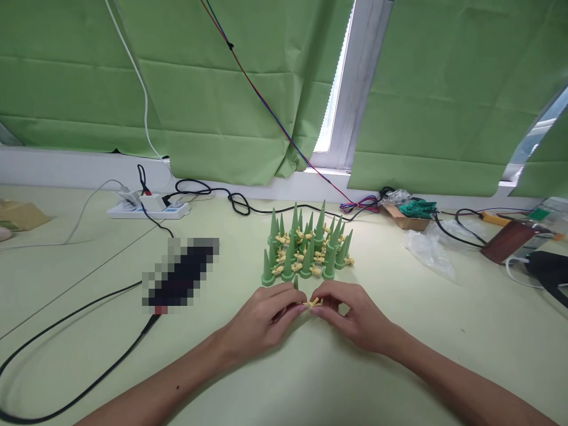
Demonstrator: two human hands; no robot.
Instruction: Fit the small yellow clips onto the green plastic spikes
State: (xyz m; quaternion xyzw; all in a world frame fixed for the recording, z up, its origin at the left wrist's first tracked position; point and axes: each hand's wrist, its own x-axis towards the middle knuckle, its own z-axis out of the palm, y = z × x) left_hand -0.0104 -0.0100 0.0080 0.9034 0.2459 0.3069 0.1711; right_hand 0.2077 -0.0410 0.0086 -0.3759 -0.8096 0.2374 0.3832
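Observation:
Both hands meet at the middle of the table [284, 378], in front of a cluster of green cones [288, 260] on round bases. Small yellow pieces [316, 271] sit among the cones. My left hand [270, 313] pinches one side of a small yellow piece [314, 303], thumb and fingers closed. On its other side, my right hand [355, 313] grips the same piece between thumb and forefinger. The tip of one more green cone [296, 283] shows just behind my left fingers; its base is hidden.
A blurred dark device [181, 278] with a black cable lies left. Behind it is a white power strip [151, 207]. At the right are a cardboard box [406, 218], plastic bags [428, 254] and a dark red object [508, 241]. Part of another hand [4, 234] shows far left.

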